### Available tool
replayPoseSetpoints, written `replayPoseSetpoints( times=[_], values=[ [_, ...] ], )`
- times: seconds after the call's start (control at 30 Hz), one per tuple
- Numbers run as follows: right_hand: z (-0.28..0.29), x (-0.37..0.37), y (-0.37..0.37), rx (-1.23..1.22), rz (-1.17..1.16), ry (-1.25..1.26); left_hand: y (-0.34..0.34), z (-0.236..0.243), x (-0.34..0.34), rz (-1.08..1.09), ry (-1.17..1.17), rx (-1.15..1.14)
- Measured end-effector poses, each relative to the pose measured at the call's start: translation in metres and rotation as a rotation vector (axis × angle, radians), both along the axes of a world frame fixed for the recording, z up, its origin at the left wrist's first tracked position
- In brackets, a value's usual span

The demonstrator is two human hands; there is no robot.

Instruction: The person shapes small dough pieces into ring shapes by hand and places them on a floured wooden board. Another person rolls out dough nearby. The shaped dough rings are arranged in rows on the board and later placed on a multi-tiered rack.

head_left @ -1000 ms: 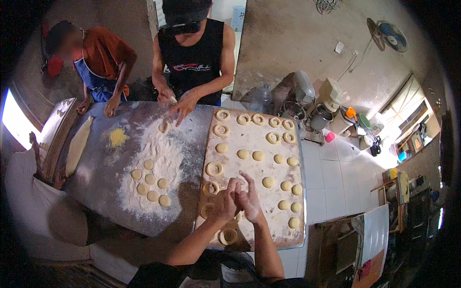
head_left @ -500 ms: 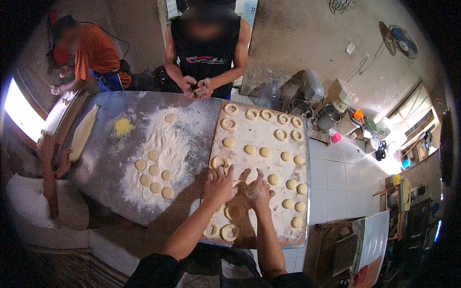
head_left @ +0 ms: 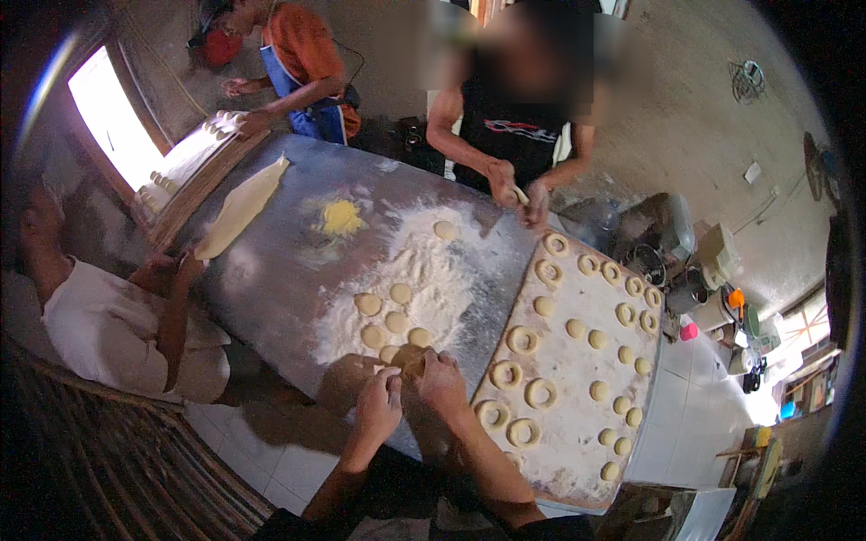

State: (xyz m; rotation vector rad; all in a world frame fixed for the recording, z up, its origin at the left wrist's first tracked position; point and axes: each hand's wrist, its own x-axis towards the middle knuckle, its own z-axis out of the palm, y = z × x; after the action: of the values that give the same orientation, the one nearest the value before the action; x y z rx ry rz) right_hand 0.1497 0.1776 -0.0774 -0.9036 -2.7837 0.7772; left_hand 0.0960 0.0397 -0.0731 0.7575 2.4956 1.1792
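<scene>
Both my hands are together over the near edge of the flour patch [head_left: 442, 284]. My left hand [head_left: 377, 410] has its fingers drawn in, with pale flour on the tips. Beside it my right hand [head_left: 440, 386] bends its fingers down toward the same spot. A dim, shaded shape lies between the fingertips; shadow hides what it is. Just beyond them is a flat dough round [head_left: 395, 322], one of several on the flour. To the right, a floured board [head_left: 568, 460] carries dough rings [head_left: 541, 393] and small dough rounds [head_left: 598, 390].
Across the table a person in black [head_left: 519, 135] works something pale by hand. A person in orange [head_left: 307, 54] and one in white [head_left: 126, 316] are at the left. A long dough sheet [head_left: 242, 209] and yellow powder [head_left: 340, 217] lie on the metal table [head_left: 289, 298].
My hands have left the ring board and moved left to the flour. The whole view has turned left. One dough round fewer shows on the near flour.
</scene>
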Motion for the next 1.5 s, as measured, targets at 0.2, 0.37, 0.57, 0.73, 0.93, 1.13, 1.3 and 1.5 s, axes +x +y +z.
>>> replayPoseSetpoints(
  times=[0.2,0.37,0.57,0.73,0.93,1.13,1.3,1.5],
  values=[
    [0.014,-0.012,-0.001,-0.599,0.061,0.066,-0.012,0.019,-0.039,-0.069,-0.418,0.081],
    [0.043,0.003,-0.003,-0.766,0.017,0.362,-0.02,0.06,-0.065,-0.279,-0.267,0.083],
    [0.069,-0.031,-0.026,-0.299,-0.215,0.139,-0.015,0.08,-0.083,-0.405,-0.161,0.333],
    [0.049,-0.056,-0.021,-0.626,-0.161,0.722,0.009,0.06,-0.079,-0.266,0.062,0.337],
    [0.054,-0.009,-0.011,-1.736,0.004,1.005,0.015,0.041,-0.067,-0.307,-0.354,0.867],
    [0.063,-0.008,-0.013,-0.27,-0.107,0.683,0.036,0.042,-0.063,-0.382,-0.42,0.932],
    [0.068,0.019,-0.009,-0.698,-0.245,0.791,0.072,0.05,-0.036,-0.535,0.075,0.641],
    [0.075,0.064,0.015,-1.173,-0.552,1.117,0.108,0.059,0.0,-0.692,0.139,0.682]
  ],
)
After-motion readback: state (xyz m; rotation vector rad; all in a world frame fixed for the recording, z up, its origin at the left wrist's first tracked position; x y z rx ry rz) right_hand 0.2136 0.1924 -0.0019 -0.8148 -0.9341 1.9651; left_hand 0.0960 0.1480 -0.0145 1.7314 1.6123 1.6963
